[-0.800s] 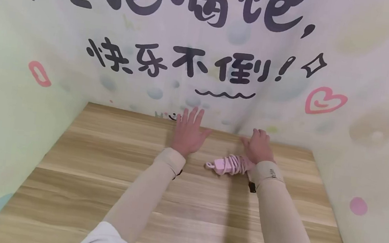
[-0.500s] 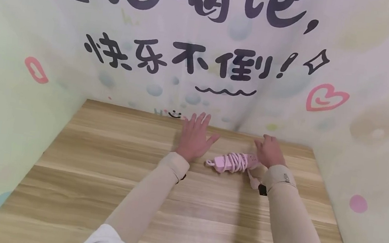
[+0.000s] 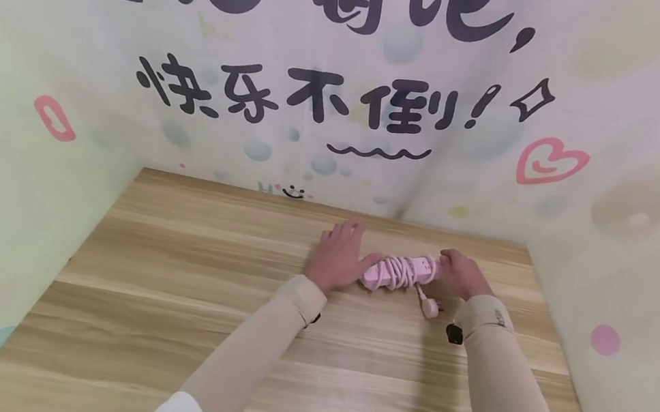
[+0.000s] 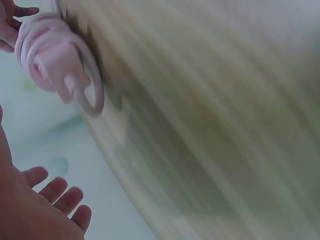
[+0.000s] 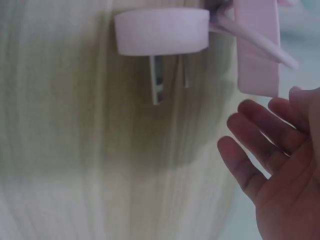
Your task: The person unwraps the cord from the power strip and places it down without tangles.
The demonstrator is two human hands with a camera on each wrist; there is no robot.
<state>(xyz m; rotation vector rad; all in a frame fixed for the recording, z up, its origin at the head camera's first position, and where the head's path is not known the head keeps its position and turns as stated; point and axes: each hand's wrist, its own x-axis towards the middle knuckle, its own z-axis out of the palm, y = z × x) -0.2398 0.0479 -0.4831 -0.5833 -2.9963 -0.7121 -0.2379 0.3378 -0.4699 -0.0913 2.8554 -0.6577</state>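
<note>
A pink power strip (image 3: pixel 419 268) lies towards the back of the wooden table, its own cord (image 3: pixel 397 273) wound round it several times. Its plug (image 3: pixel 430 308) hangs off the near side; metal prongs show on the plug (image 5: pixel 162 32) in the right wrist view. My left hand (image 3: pixel 336 258) is at the strip's left end, fingers spread and thumb by the cord loop. At the opposite end is my right hand (image 3: pixel 462 274), fingertips right beside the strip. Loosely bent fingers of that hand (image 5: pixel 280 155) show up close from the right wrist, curled round nothing.
The wooden tabletop (image 3: pixel 179 325) runs back to a printed wall (image 3: pixel 237 153) with large black lettering. Side walls close it in, the left one (image 3: pixel 8 208) pale green and the right one (image 3: pixel 654 287) cream. A black wrist device (image 3: pixel 454 333) sits under the right cuff.
Both hands have drawn back from the rear wall and shifted right. The right hand has uncovered the strip's right end and the plug, and the left hand has come up to the left end.
</note>
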